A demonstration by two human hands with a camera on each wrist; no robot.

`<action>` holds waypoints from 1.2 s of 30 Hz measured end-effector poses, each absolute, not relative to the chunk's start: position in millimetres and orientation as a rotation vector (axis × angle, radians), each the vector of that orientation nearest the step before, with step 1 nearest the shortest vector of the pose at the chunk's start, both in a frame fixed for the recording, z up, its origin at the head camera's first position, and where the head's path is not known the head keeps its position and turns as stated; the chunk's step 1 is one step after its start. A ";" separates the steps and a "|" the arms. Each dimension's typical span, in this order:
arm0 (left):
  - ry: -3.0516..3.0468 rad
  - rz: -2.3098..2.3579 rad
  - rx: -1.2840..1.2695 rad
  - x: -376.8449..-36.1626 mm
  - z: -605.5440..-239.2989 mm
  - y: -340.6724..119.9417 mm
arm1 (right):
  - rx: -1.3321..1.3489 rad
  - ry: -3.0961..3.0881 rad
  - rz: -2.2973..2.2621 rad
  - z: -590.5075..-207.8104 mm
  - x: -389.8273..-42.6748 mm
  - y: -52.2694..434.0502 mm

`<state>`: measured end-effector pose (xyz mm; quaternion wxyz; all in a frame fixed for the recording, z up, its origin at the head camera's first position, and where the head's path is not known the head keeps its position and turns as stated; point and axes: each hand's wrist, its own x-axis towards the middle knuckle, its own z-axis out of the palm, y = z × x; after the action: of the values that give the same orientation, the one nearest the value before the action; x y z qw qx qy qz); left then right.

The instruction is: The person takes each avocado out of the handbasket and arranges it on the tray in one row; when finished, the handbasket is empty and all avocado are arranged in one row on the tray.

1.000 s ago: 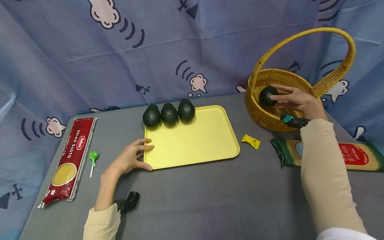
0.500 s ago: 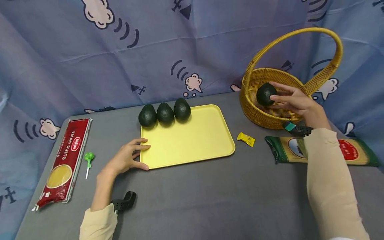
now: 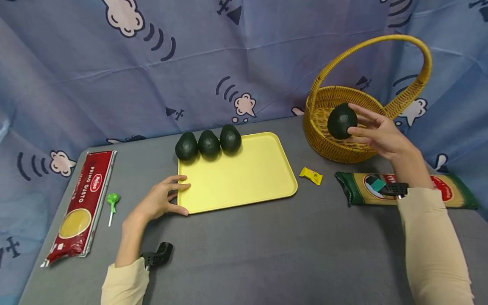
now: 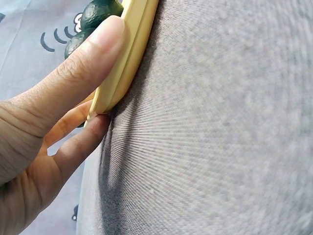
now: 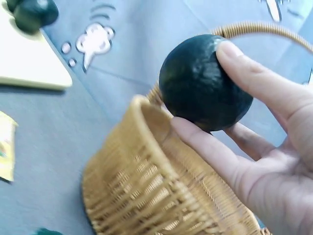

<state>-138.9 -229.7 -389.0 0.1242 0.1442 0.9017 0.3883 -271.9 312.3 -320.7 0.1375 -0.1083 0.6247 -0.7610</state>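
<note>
Over the wicker basket (image 3: 335, 152), my right hand (image 3: 385, 133) grips a dark green avocado (image 3: 342, 121) between thumb and fingers. In the right wrist view this avocado (image 5: 200, 83) appears above the basket's rim (image 5: 146, 117). My left hand (image 3: 160, 197) holds the near left corner of a yellow tray (image 3: 244, 178). In the left wrist view the thumb lies along the tray's edge (image 4: 122, 73), with fingers at the corner. Three more avocados stand in a row at the tray's far left: one (image 3: 187, 147), another (image 3: 209, 144) and a third (image 3: 230, 139).
A small yellow wrapped candy (image 3: 311, 175) lies right of the tray. A green and tan packet (image 3: 358, 188) lies partly beneath the right forearm. At left are a red pasta packet (image 3: 81, 203) and a green lollipop (image 3: 112, 202). The basket's tall handle (image 3: 381, 38) arches above it.
The right hand has lifted the avocado up from inside the basket and drawn back slightly toward me. The left hand stays at the tray corner. The head view has shifted a little.
</note>
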 end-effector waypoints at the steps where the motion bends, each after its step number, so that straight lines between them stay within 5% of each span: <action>1: 2.629 1.131 0.424 -138.7 -389.1 -229.8 | -0.331 1.781 -2.214 -320.8 -268.0 309.8; 24: 2.624 1.147 0.420 -140.3 -390.0 -230.2 | -0.600 1.459 -2.064 -352.8 -247.4 234.3; 36: 2.620 1.132 0.398 -141.1 -388.8 -228.8 | -0.339 1.663 -1.927 -366.4 -269.3 191.0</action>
<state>-141.1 -228.8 -388.8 0.1294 0.1371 0.9015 0.3895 -269.3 191.0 -366.4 0.2829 -0.1266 0.6211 -0.7199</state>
